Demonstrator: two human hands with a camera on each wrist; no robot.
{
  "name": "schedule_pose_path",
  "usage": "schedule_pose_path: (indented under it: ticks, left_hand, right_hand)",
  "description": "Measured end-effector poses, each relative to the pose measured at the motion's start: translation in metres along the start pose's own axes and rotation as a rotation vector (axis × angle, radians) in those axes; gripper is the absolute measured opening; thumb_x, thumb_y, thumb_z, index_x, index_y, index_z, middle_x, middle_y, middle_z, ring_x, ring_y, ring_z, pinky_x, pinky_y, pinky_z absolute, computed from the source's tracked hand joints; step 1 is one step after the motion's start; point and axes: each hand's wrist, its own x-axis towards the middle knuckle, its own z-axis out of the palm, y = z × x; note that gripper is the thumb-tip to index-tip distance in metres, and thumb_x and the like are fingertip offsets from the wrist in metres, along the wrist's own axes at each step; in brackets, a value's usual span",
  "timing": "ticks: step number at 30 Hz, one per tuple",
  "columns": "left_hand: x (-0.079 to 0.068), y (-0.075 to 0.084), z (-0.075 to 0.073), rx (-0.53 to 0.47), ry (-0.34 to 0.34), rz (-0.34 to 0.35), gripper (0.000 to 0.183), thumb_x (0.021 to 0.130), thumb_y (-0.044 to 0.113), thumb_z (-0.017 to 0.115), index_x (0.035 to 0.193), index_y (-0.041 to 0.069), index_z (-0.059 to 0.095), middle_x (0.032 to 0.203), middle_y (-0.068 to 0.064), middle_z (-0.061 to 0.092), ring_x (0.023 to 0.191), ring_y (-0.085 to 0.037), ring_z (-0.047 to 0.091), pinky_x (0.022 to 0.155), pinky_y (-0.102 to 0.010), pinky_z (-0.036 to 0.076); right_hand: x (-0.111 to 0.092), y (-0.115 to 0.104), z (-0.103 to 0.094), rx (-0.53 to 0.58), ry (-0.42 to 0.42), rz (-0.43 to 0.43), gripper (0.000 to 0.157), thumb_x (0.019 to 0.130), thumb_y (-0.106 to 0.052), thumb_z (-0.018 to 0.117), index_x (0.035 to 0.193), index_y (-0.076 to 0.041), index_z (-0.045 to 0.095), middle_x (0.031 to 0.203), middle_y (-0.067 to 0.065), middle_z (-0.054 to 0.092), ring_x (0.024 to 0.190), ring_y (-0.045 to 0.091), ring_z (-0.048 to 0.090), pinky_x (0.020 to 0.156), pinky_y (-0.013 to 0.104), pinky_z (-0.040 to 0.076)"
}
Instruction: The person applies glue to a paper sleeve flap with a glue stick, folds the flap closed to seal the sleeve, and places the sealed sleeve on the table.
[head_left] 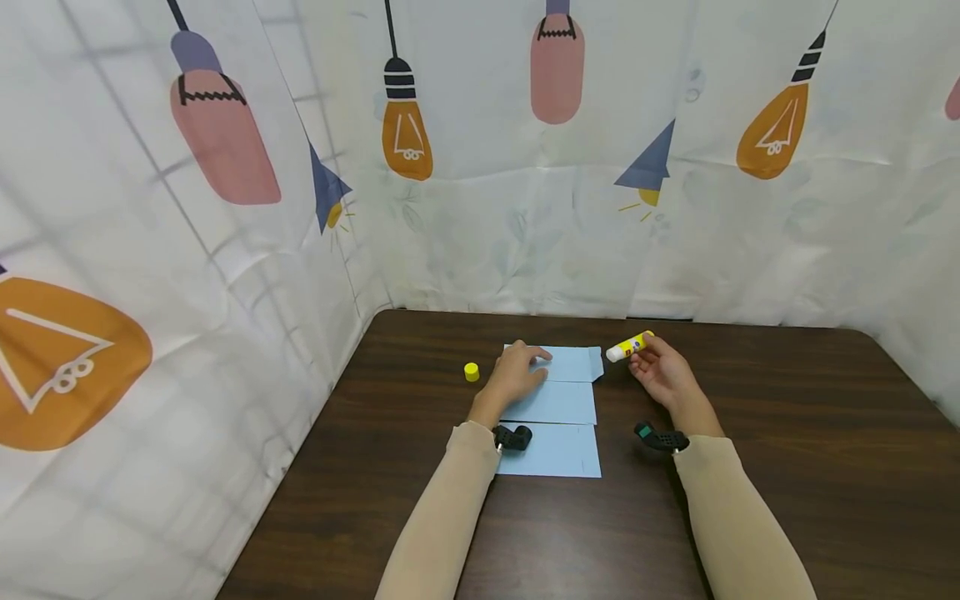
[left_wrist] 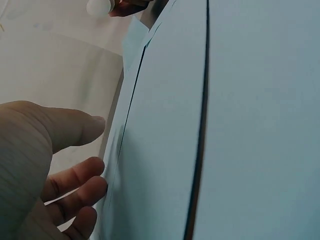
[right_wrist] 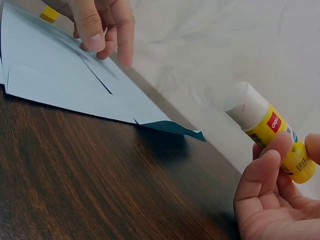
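Observation:
My right hand (head_left: 665, 379) holds an uncapped glue stick (head_left: 630, 347), yellow with a white end, above the table at the right of light blue paper (head_left: 558, 402). In the right wrist view, the thumb and fingers grip the yellow barrel (right_wrist: 295, 162), the white end pointing up and left. The paper lies in three bands, one behind another, with dark lines between them. At its far right corner, a small flap (right_wrist: 172, 127) lifts off the table. Over the paper's far left part is my left hand (head_left: 517, 373), fingers loosely bent and holding nothing; whether the fingertips touch the paper is unclear.
A yellow cap (head_left: 471, 372) stands on the dark wooden table (head_left: 360, 500), left of the left hand. Behind and at the left hangs a white curtain (head_left: 480, 250) printed with lamps. Both wrists wear small black devices (head_left: 513, 437).

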Motion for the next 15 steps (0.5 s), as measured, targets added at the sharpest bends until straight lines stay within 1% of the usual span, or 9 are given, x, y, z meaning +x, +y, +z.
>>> schedule_pose_path:
  ticks: [2, 6, 10, 15]
  left_hand:
    - [0.000, 0.002, 0.000, -0.015, -0.001, 0.019, 0.029, 0.099, 0.021, 0.067, 0.127, 0.021, 0.072, 0.109, -0.006, 0.062, 0.094, -0.019, 0.056, 0.085, -0.034, 0.048]
    - [-0.001, 0.007, -0.001, -0.043, -0.012, 0.025, 0.028, 0.099, 0.021, 0.067, 0.127, 0.022, 0.072, 0.108, -0.005, 0.063, 0.089, -0.017, 0.057, 0.077, -0.030, 0.049]
    - [-0.001, 0.012, -0.001, -0.044, -0.009, 0.029, 0.028, 0.099, 0.023, 0.068, 0.127, 0.024, 0.072, 0.106, -0.002, 0.065, 0.085, -0.014, 0.058, 0.071, -0.027, 0.048]
    - [0.000, 0.017, -0.001, -0.057, 0.001, 0.041, 0.028, 0.099, 0.023, 0.068, 0.126, 0.023, 0.072, 0.101, 0.000, 0.065, 0.080, -0.013, 0.057, 0.066, -0.025, 0.046]
  right_hand:
    - [0.000, 0.000, 0.000, 0.011, -0.002, 0.000, 0.020, 0.106, -0.027, 0.057, 0.117, -0.016, 0.044, 0.098, 0.001, 0.055, 0.078, 0.011, 0.054, 0.076, 0.021, 0.051]
    - [-0.001, 0.000, -0.002, 0.044, -0.013, 0.009, 0.016, 0.107, -0.027, 0.054, 0.115, -0.015, 0.045, 0.096, 0.001, 0.056, 0.078, 0.012, 0.053, 0.075, 0.021, 0.050]
    - [0.000, 0.000, -0.004, 0.069, -0.028, 0.004, 0.016, 0.107, -0.028, 0.054, 0.114, -0.015, 0.047, 0.093, 0.000, 0.057, 0.077, 0.012, 0.054, 0.075, 0.021, 0.050]
    - [0.000, 0.000, -0.005, 0.086, -0.056, -0.014, 0.017, 0.107, -0.029, 0.054, 0.113, -0.014, 0.047, 0.093, 0.001, 0.055, 0.078, 0.013, 0.053, 0.076, 0.021, 0.049]
